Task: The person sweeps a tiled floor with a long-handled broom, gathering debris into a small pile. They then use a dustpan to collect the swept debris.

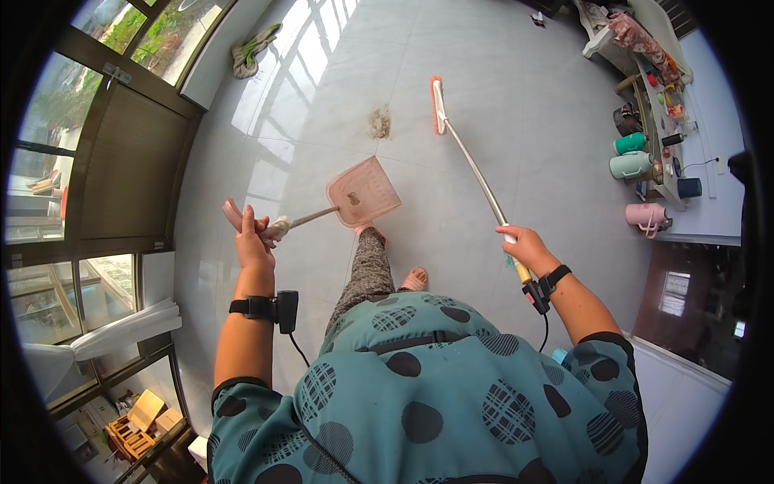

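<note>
My left hand [254, 239] grips the handle of a pink plastic dustpan [370, 190], whose pan is out in front of my foot. A small dark bit of debris [353, 198] lies in the pan. In my right hand [527, 247] is the shaft of a broom [478, 169] with a white head and orange bristles [435, 106]. Its head is ahead of me, to the right of a pile of dust and hair [380, 123] on the grey floor [484, 54]. The pile lies beyond the dustpan, touching neither tool.
A rumpled green and white cloth [251, 53] lies on the floor near the left wall. A brown door [130, 157] and windows line the left side. At right, a cluttered table [665, 175] has thermos flasks, including a pink one [646, 216], beside it. Small litter [537, 20] lies far ahead.
</note>
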`<state>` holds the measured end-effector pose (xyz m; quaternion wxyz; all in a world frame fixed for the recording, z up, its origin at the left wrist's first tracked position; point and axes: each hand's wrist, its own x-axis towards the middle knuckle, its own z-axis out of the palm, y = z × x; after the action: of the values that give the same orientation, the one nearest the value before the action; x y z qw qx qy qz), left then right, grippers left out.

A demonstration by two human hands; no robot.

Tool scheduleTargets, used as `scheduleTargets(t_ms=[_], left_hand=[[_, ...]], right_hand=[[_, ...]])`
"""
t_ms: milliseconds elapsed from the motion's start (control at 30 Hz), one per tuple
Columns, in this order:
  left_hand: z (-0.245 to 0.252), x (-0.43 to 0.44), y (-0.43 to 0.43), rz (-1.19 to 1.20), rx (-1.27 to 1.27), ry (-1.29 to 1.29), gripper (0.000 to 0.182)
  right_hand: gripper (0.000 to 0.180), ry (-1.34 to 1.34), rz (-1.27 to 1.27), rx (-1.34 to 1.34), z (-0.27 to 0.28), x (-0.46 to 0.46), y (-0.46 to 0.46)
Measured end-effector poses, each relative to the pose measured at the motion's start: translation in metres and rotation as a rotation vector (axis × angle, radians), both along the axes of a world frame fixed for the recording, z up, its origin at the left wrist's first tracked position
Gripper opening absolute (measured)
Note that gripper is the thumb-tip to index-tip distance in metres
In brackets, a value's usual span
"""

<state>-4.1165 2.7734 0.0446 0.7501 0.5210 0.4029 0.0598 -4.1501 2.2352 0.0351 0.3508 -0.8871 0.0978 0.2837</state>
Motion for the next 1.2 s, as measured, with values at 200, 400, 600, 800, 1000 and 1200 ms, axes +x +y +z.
scheduleTargets(t_ms=[200, 400, 600, 800, 1000, 1200], left_hand=[[-0.034, 0.091, 0.013, 0.298, -0.257, -0.069, 0.036], [-0.071, 0.137, 0.035, 0.310, -0.266, -0.021, 0.038], [-0.083, 0.187, 0.041, 0.318, -0.228, -0.022, 0.039], [-0.088, 0.227, 0.032, 0.272, -0.152, 0.027, 0.039], [-0.097, 0.252, 0.019, 0.183, -0.113, 0.073, 0.038], [-0.096, 0.261, 0.008, 0.119, -0.050, 0.126, 0.039]], right_hand=[[0.039, 0.105, 0.053, -0.133, 0.003, 0.112, 0.041], [0.058, 0.398, -0.200, 0.254, 0.000, 0.192, 0.091], [0.052, 0.576, -0.876, 0.967, 0.000, 0.242, 0.118], [0.022, 0.550, -0.790, 0.815, -0.051, 0.264, 0.138], [0.041, 0.751, -0.573, 0.832, -0.057, 0.302, 0.136], [0.067, 0.445, -0.616, 1.167, -0.019, 0.332, 0.130]])
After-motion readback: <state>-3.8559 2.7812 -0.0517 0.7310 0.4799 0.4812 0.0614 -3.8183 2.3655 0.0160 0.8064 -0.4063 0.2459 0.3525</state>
